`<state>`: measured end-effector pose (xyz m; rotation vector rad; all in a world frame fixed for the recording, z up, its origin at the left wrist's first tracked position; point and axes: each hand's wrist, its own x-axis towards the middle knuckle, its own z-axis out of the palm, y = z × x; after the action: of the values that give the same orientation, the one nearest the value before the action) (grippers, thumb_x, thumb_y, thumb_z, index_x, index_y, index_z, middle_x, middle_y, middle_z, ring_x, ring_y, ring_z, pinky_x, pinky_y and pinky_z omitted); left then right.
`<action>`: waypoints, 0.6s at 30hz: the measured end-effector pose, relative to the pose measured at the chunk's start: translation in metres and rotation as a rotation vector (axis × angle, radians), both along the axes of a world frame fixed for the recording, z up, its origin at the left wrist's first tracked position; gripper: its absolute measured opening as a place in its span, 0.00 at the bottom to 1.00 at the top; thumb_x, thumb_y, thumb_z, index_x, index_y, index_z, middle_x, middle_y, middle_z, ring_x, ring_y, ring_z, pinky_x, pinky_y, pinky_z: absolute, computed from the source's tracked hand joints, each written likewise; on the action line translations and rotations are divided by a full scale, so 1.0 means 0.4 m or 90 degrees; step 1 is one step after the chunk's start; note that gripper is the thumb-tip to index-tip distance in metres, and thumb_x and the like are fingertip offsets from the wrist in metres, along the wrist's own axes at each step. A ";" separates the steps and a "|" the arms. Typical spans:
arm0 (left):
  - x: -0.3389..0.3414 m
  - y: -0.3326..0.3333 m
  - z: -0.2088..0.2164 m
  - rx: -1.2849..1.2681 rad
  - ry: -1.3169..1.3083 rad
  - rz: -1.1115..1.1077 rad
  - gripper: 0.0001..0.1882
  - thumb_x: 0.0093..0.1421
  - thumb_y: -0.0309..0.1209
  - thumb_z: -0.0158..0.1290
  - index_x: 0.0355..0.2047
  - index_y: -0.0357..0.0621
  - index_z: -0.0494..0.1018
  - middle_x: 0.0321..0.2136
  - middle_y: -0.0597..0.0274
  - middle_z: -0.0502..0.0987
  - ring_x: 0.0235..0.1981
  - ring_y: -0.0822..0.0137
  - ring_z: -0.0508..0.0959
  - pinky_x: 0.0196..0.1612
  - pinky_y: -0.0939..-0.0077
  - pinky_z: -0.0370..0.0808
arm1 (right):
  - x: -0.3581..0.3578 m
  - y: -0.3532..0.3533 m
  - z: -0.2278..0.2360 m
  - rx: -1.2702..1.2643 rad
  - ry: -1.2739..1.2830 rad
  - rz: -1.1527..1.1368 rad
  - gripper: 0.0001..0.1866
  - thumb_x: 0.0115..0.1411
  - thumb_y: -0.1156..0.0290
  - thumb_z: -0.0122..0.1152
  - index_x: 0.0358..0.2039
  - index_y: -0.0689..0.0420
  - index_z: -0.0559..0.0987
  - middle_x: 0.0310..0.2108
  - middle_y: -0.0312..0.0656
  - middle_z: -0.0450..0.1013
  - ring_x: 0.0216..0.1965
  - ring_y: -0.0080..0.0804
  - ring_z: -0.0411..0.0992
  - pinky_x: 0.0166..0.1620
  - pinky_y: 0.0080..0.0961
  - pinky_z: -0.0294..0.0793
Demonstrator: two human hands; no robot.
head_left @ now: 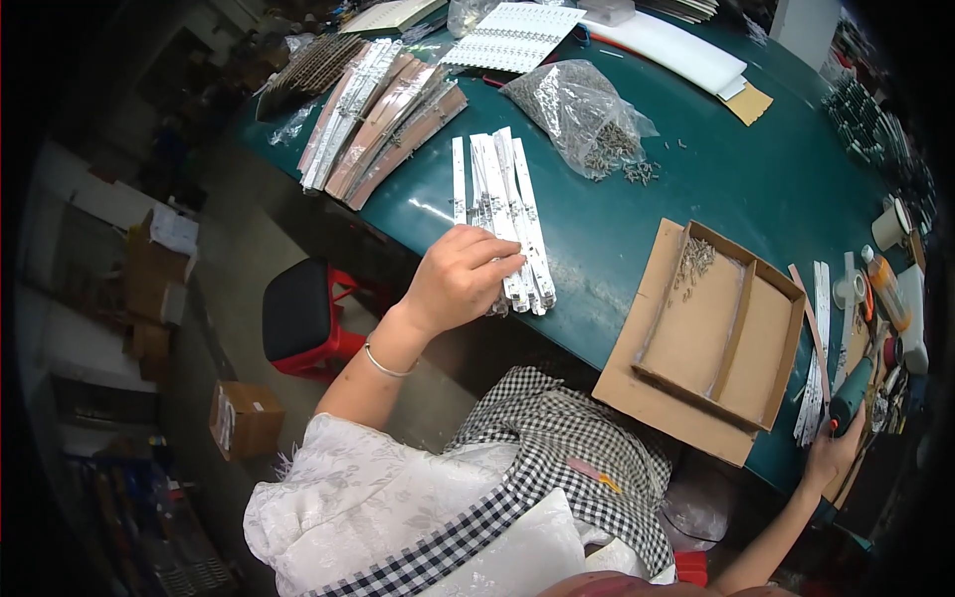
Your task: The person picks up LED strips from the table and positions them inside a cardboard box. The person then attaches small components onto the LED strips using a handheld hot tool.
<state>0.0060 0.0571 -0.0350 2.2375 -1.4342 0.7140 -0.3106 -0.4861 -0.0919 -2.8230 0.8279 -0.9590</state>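
Observation:
A bundle of long white strips (510, 189) with small metal parts along them lies near the table's front edge. My left hand (466, 274) rests at its near end, with the fingers curled over the strips; the thumb is hidden. Far to the right, my right hand (834, 456) is closed around the lower end of a dark green handheld tool (851, 396), which looks like a power screwdriver. Beside that tool lie more thin white strips (816, 348). Between my hands sits a shallow cardboard tray (686, 343) with a divider and small screws (696, 259) in its far left corner.
An opened clear bag of small screws (572, 104) spills onto the green table (587, 234). Bundled strips (383, 119) lie at the far left, a white sheet (512, 38) at the back. An orange bottle (885, 289) stands right. A black-seated red stool (310, 313) stands below the table.

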 end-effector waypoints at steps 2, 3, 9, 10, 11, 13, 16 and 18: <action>-0.004 0.006 0.005 0.006 0.019 0.001 0.15 0.43 0.19 0.57 0.34 0.43 0.79 0.36 0.63 0.81 0.34 0.60 0.78 0.40 0.67 0.74 | -0.012 0.017 0.012 0.004 -0.079 -0.042 0.27 0.61 0.78 0.62 0.61 0.61 0.68 0.51 0.55 0.73 0.51 0.43 0.75 0.51 0.29 0.72; -0.007 0.008 0.009 0.011 0.034 0.001 0.16 0.42 0.19 0.57 0.34 0.43 0.79 0.37 0.63 0.81 0.34 0.60 0.78 0.40 0.66 0.74 | -0.021 0.032 0.021 0.005 -0.075 -0.042 0.27 0.61 0.78 0.62 0.61 0.61 0.68 0.51 0.55 0.73 0.51 0.43 0.75 0.51 0.29 0.72; -0.025 -0.010 0.047 0.087 0.074 0.017 0.18 0.40 0.19 0.57 0.36 0.43 0.78 0.39 0.62 0.81 0.36 0.60 0.78 0.42 0.66 0.72 | -0.005 0.258 0.136 0.346 -0.383 0.022 0.17 0.60 0.81 0.63 0.50 0.68 0.74 0.40 0.38 0.76 0.39 0.24 0.72 0.44 0.23 0.72; -0.029 -0.006 0.052 0.084 0.081 0.014 0.18 0.40 0.19 0.57 0.36 0.43 0.78 0.39 0.62 0.81 0.36 0.60 0.78 0.42 0.66 0.72 | -0.053 0.258 0.140 0.508 -0.286 -0.018 0.25 0.56 0.87 0.63 0.55 0.69 0.70 0.49 0.43 0.73 0.39 0.21 0.68 0.44 0.22 0.71; -0.035 -0.002 0.057 0.095 0.080 0.025 0.18 0.40 0.19 0.56 0.36 0.43 0.78 0.39 0.62 0.81 0.36 0.60 0.78 0.42 0.65 0.72 | -0.072 0.260 0.123 0.504 -0.280 -0.024 0.25 0.56 0.87 0.63 0.55 0.69 0.70 0.49 0.43 0.73 0.39 0.21 0.68 0.44 0.22 0.71; -0.050 -0.029 0.075 0.116 0.076 0.023 0.19 0.40 0.18 0.56 0.36 0.43 0.78 0.40 0.62 0.81 0.36 0.61 0.78 0.43 0.65 0.71 | -0.050 0.345 0.120 0.590 -0.375 0.187 0.34 0.52 0.92 0.61 0.61 0.69 0.65 0.53 0.45 0.69 0.40 0.22 0.64 0.44 0.22 0.70; -0.087 -0.093 0.096 0.009 0.046 -0.014 0.19 0.38 0.15 0.56 0.34 0.42 0.80 0.38 0.61 0.83 0.34 0.60 0.78 0.41 0.66 0.71 | -0.066 0.406 0.062 0.664 -0.353 0.201 0.39 0.49 0.94 0.60 0.63 0.67 0.62 0.55 0.45 0.67 0.40 0.23 0.64 0.44 0.22 0.71; -0.112 -0.167 0.085 -0.048 0.089 -0.088 0.18 0.39 0.15 0.57 0.34 0.42 0.80 0.38 0.61 0.83 0.33 0.60 0.78 0.40 0.66 0.71 | -0.031 0.461 0.062 0.683 -0.370 0.175 0.38 0.49 0.94 0.60 0.62 0.67 0.63 0.54 0.45 0.67 0.41 0.23 0.65 0.44 0.22 0.72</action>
<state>-0.0389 -0.0099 -0.0010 2.0648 -1.4516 0.5473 -0.3231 -0.3016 -0.0672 -1.5772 0.5796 -0.8420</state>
